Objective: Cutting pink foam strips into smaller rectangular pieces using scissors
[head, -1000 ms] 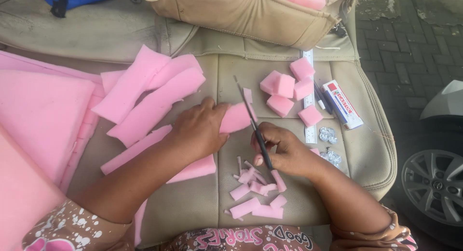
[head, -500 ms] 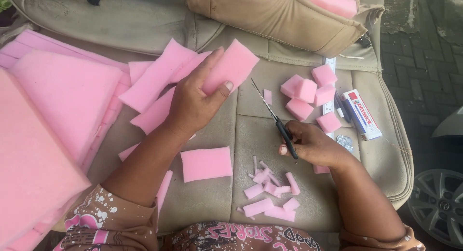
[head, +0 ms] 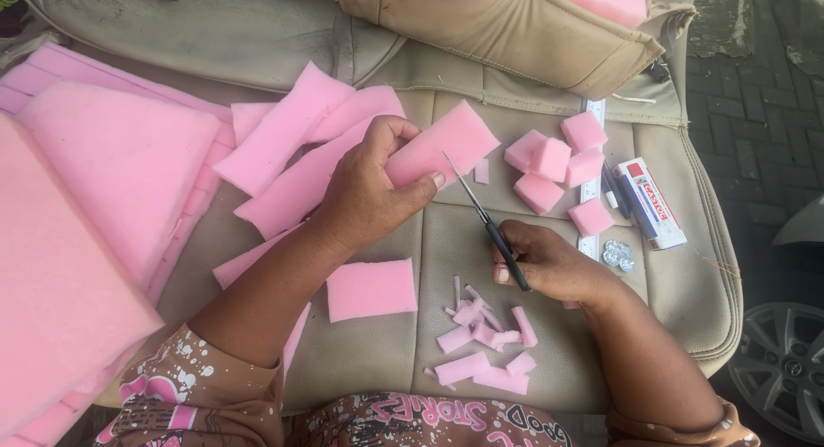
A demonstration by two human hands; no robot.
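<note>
My left hand (head: 371,189) grips a pink foam strip (head: 446,143) lifted over the beige seat cushion (head: 704,275). My right hand (head: 549,262) is closed around the black handle of a thin-bladed cutter (head: 486,219), its tip pointing up toward the strip's lower edge. A flat pink foam rectangle (head: 371,289) lies below my left wrist. Small foam offcuts (head: 485,344) are scattered under my right hand. Several pink foam cubes (head: 556,168) sit to the right of the strip.
Large pink foam sheets (head: 103,206) and long strips (head: 300,146) lie on the left. A white ruler (head: 590,189), a small red and white box (head: 650,202) and a crumpled foil piece (head: 618,254) are at right. A tan bag (head: 489,26) holding foam sits behind. A car wheel (head: 785,370) is lower right.
My left hand has left one cut rectangle on the cushion, picked up a foam strip and drawn it closer. My right hand with the cutter stayed in place, blade tilted toward the strip.
</note>
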